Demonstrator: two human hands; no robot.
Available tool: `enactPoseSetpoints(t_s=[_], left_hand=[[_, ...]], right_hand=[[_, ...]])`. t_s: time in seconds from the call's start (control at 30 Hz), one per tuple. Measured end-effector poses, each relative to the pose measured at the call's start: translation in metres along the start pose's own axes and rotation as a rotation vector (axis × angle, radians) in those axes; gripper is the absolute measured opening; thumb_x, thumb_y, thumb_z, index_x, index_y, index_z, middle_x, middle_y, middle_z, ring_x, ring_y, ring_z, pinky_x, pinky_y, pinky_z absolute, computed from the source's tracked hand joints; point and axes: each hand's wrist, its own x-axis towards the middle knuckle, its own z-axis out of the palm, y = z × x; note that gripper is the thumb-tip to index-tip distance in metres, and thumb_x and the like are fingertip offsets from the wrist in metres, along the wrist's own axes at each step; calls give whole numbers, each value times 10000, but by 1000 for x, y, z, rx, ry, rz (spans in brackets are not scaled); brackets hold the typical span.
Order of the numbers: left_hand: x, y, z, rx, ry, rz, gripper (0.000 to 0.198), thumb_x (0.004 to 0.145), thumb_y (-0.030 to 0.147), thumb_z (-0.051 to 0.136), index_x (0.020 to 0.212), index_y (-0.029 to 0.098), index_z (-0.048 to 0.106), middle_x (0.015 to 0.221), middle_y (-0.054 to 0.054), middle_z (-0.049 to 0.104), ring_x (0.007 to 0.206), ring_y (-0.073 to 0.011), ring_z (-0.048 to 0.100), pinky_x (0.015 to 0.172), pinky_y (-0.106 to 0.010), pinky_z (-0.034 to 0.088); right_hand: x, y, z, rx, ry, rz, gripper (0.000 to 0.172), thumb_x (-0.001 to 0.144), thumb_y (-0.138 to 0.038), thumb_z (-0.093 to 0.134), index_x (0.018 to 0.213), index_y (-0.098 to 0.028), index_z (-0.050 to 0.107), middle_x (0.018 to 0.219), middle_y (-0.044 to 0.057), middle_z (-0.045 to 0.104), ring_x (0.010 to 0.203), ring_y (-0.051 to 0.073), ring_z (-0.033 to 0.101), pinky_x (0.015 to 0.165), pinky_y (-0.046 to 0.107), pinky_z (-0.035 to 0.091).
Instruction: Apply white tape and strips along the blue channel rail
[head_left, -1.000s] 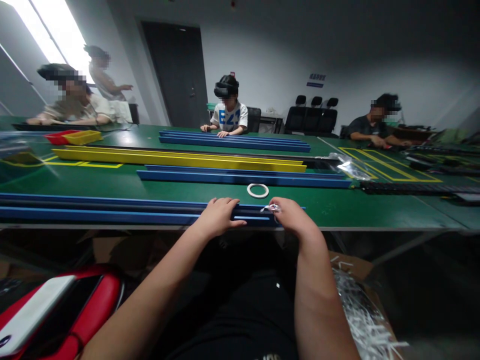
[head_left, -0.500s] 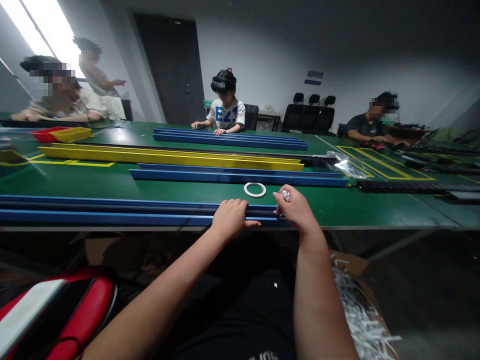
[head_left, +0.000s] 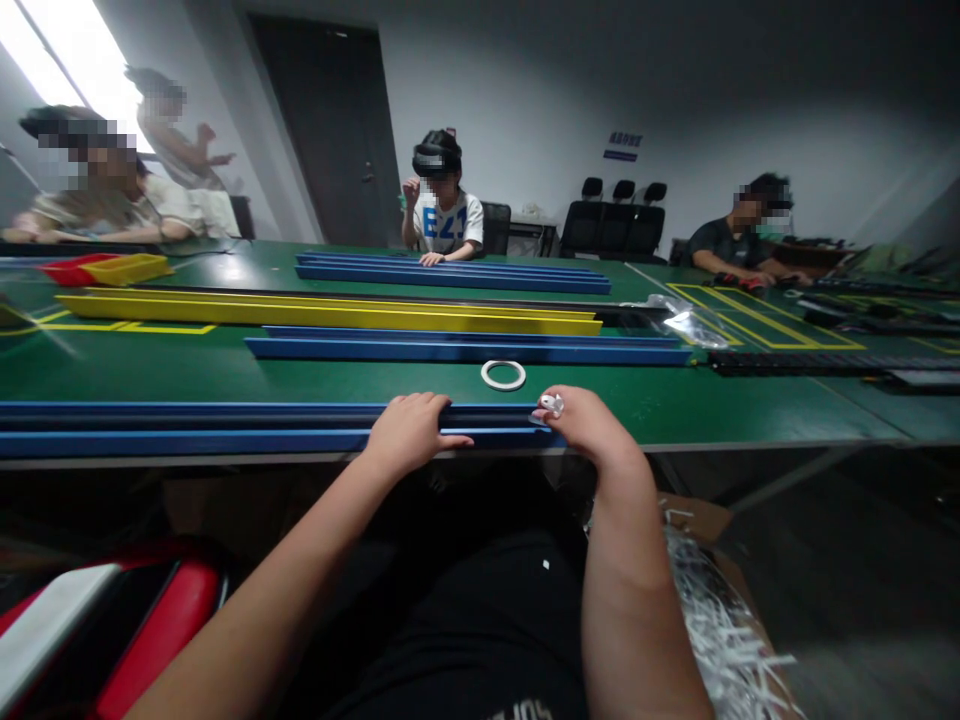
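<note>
In the head view, a long blue channel rail (head_left: 247, 440) with a dark strip inside lies along the near table edge. My left hand (head_left: 409, 430) straddles it, fingers over the far side and thumb stretched along the near side. At the rail's right end, my right hand (head_left: 589, 420) is closed in a pinch on a small crumpled wad of whitish, see-through film (head_left: 553, 403). The fingertips of that hand are partly hidden. A flat white ring (head_left: 503, 376) lies on the green table just beyond the rail, between my hands.
More blue rails (head_left: 465, 350) and yellow rails (head_left: 322, 311) lie farther back. Clear plastic wrap (head_left: 686, 325) sits at their right. A box of shredded white strips (head_left: 720, 620) stands below the table. Several co-workers sit or stand beyond, including one person opposite (head_left: 446, 220).
My left hand has slid left along the rail. My right hand has shifted slightly left and lower, still holding the wad. The person opposite has raised a hand toward the head.
</note>
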Motion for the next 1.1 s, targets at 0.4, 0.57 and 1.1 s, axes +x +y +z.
enactPoseSetpoints(t_s=[0.4, 0.57, 1.1], left_hand=[[-9, -27, -5, -8, -44, 9, 716, 759, 761, 515, 1237, 229, 556, 1165, -115, 661, 1084, -301, 594, 935, -402, 414], [1, -1, -4, -45, -50, 53, 736, 777, 736, 524, 1337, 261, 479, 1307, -125, 590, 1211, -316, 523, 1033, -467, 340], [23, 49, 11, 15, 8, 121, 751, 716, 829, 475, 1141, 219, 582, 1042, -112, 678, 1006, -302, 620, 841, -391, 423]], right_hand=[[-6, -4, 3, -67, -90, -53, 149, 849, -297, 587, 739, -199, 609, 752, 15, 649, 663, 125, 523, 578, 236, 291], [-4, -18, -7, -113, 142, -114, 267, 915, -336, 473, 699, -191, 539, 764, 40, 588, 703, 137, 486, 631, 250, 305], [-13, -33, -11, 575, 193, -30, 223, 837, -410, 577, 760, -216, 500, 599, -28, 579, 564, 143, 612, 523, 220, 422]])
